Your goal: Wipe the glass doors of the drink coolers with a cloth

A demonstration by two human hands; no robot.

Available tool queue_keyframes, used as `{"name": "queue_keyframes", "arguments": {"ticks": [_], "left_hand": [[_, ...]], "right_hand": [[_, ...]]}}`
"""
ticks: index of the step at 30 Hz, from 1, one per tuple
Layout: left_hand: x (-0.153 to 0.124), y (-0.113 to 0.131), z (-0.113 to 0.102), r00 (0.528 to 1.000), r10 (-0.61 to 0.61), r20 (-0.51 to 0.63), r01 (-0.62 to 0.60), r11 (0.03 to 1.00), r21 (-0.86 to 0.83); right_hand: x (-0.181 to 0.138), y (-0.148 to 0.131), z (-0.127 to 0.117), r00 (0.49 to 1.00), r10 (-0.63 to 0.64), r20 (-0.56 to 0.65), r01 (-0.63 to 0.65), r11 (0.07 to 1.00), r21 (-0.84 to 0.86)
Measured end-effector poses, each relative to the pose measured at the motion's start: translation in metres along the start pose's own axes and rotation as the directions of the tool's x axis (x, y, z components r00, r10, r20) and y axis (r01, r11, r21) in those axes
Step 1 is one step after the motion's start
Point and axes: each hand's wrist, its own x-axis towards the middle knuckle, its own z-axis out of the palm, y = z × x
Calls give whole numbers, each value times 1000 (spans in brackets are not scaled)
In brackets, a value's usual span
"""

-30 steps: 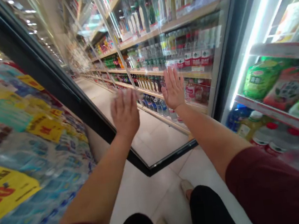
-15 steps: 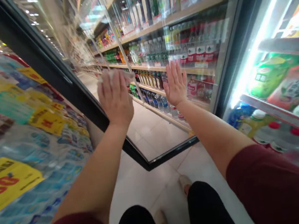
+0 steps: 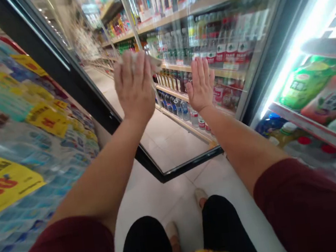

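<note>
Glass, smooth and see-through, is making up the door [image 3: 185, 144] that is swinging open across the middle of the frame, edged by a black frame [image 3: 58, 69]. The left hand [image 3: 134, 87] is pressing flat on the pane, upper centre, fingers straight and together, pinning a pale cloth [image 3: 155, 62] against it. The cloth is showing only as a soft, blurred edge past the fingertips. The right hand [image 3: 201, 83] is lying just beside it to the right, released and spread, palm on the glass, gripping nothing. Dark red sleeves [image 3: 310, 207] are filling the lower corners.

Through the pane, clear bottles [image 3: 229, 52] with red and white labels are standing in rows on pale shelves, their writing too blurred to read. At right, under a bright light strip, a green pouch [image 3: 301, 82] and a red pouch [image 3: 331, 97] are lying glossy and rounded. At lower left, a yellow tag [image 3: 5, 185] is showing "80" in red digits.
</note>
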Motion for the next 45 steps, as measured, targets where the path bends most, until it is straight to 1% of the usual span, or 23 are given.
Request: {"name": "queue_keyframes", "arguments": {"ticks": [2,4,6,7,9,11,13,16,17,19,21,23,25,27,29,31,34,36,37,39,42,43,45], "left_hand": [[-35,26,21,978,144,152,-138,989,-47],[-69,48,36,914,301,272,-280,953,-115],[-79,54,37,869,367,331,-335,930,-152],[-73,50,32,869,358,341,-328,934,-144],[-47,31,14,912,268,309,-258,963,-74],[-20,10,-2,975,133,176,-141,989,37],[-15,-1,-9,999,40,37,-44,993,107],[-63,11,3,999,-8,-43,14,990,138],[-88,19,9,999,47,-10,-46,993,111],[-128,31,19,946,259,193,-262,965,-11],[-140,31,20,921,285,267,-283,958,-45],[-118,17,8,963,142,230,-148,989,8],[-78,-2,-9,993,-61,97,55,996,64],[-44,-14,-20,982,-189,-22,190,979,70],[-39,-9,-20,966,-254,-42,257,964,68],[-67,12,-9,966,-259,28,256,963,80],[-131,47,16,971,-156,183,150,988,48],[-151,54,25,971,-113,211,111,994,24],[-148,51,26,972,-115,205,113,993,23],[-120,34,19,977,-159,143,156,987,32],[-59,3,1,960,-270,-76,272,962,14],[-47,-1,-3,950,-294,-107,296,955,5],[-48,4,-3,945,-303,-128,306,952,10]], "right_hand": [[0,-1,-1,1000,3,-20,-3,1000,-4],[-1,-2,-1,999,2,-32,-2,1000,-5],[-1,-3,-2,999,5,-34,-5,1000,-5],[-1,-3,-2,999,6,-34,-6,1000,-5],[-1,-3,-4,1000,4,-26,-4,1000,-4],[-1,-3,-5,1000,6,-4,-6,1000,-1],[0,-2,-6,1000,12,22,-13,1000,8],[0,-1,-5,999,12,41,-13,999,34],[0,-1,-4,999,9,40,-11,999,43],[0,-1,-3,999,7,31,-9,999,53],[1,-1,-2,1000,5,19,-6,998,57],[1,-2,-2,1000,7,0,-7,999,52],[0,-3,-1,1000,10,-17,-9,999,37],[0,-4,-1,1000,15,-15,-14,1000,24],[0,-4,0,1000,20,-1,-20,1000,21],[0,-4,1,1000,22,9,-22,1000,19],[1,-3,2,1000,19,2,-19,1000,1],[1,-3,1,1000,22,3,-22,1000,-10],[1,-4,1,1000,23,6,-23,1000,-11],[1,-5,-1,1000,22,17,-22,1000,-4],[1,-5,-1,1000,23,12,-23,1000,6],[1,-5,0,1000,23,4,-23,1000,9],[1,-4,2,1000,23,-13,-23,1000,11]]}}
